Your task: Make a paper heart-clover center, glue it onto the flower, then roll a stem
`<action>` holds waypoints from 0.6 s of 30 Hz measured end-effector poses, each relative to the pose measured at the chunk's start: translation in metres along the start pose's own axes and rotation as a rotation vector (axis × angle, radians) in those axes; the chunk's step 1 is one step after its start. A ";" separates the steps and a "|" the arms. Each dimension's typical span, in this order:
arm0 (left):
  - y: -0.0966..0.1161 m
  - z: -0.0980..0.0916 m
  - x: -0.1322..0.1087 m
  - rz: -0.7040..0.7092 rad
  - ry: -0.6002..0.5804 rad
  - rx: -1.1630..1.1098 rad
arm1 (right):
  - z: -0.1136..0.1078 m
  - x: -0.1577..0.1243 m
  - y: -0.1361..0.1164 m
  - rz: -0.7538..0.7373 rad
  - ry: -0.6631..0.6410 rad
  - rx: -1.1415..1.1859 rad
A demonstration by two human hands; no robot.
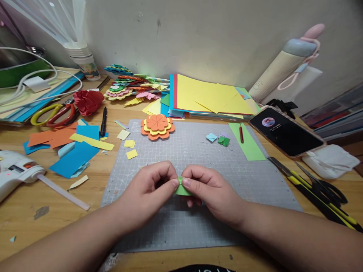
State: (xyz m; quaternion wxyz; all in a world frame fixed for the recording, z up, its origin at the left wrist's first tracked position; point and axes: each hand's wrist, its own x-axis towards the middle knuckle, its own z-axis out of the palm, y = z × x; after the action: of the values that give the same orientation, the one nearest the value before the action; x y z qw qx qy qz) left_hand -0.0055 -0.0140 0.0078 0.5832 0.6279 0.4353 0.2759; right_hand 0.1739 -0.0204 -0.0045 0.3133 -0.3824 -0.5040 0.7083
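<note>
Between my two hands is a small piece of light green paper point(183, 191), pinched at its upper part by both thumbs and forefingers. My left hand point(154, 183) grips it from the left, my right hand point(208, 185) from the right, and the fingertips nearly meet. Both hands are above the grey cutting mat point(159, 234). Beyond them on the mat sits a layered orange and yellow paper flower point(157, 126). Folded bits of light blue paper point(211, 137) and dark green paper point(224, 141) lie farther right. Small yellow paper squares point(132, 154) lie to the left.
A glue gun point(17, 172), blue paper scraps point(75, 160) and scissors point(61, 115) are at left. A paper stack point(210, 94) and finished flowers lie by the wall. At right are a green strip point(248, 143), a phone point(286, 130), a cutter point(312, 196) and black scissors point(326, 187).
</note>
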 end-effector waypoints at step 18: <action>0.001 0.002 -0.001 -0.006 -0.029 -0.007 | 0.003 -0.001 0.007 -0.029 0.079 -0.058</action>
State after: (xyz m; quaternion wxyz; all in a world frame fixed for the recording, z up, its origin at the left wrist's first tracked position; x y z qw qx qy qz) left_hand -0.0036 -0.0161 0.0089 0.5923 0.6286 0.4278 0.2664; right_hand 0.1716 -0.0249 -0.0105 0.3320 -0.4115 -0.5170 0.6732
